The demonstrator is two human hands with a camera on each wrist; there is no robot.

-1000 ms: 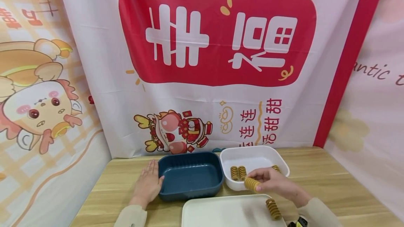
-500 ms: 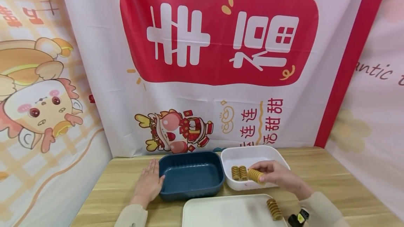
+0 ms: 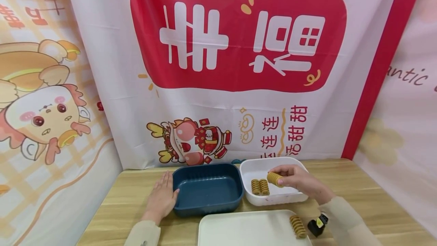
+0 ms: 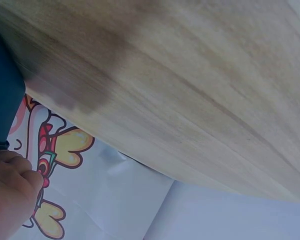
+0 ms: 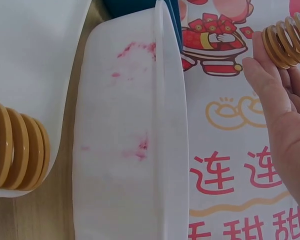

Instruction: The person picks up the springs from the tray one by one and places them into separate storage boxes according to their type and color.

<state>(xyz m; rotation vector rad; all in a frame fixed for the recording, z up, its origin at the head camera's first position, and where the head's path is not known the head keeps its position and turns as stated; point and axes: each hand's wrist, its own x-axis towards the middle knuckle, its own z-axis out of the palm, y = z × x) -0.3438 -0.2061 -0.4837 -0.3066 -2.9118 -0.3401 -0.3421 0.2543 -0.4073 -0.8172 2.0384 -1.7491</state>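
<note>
My right hand point(image 3: 297, 180) pinches a yellow-brown coil spring point(image 3: 274, 179) between thumb and fingers. In the head view this spring is over the white box point(image 3: 278, 200). Two similar springs point(image 3: 260, 187) lie side by side in that box, at its left. Another spring point(image 3: 297, 226) rests on the right edge of the cream tray point(image 3: 239, 231). My left hand point(image 3: 161, 197) lies flat against the left side of the dark blue box point(image 3: 206, 190), fingers straight. In the right wrist view, the held spring point(image 5: 287, 41) shows separate, glossy turns.
The blue and white boxes stand side by side at the back of the wooden table point(image 3: 112, 208), before a hanging printed cloth point(image 3: 119, 124). The tray lies in front of them. A black strap device point(image 3: 317, 225) is at my right wrist. Pink smudges mark the white box's outside.
My right hand has lifted the held spring from the white box's front edge to over its inside. My left hand stays against the blue box.
</note>
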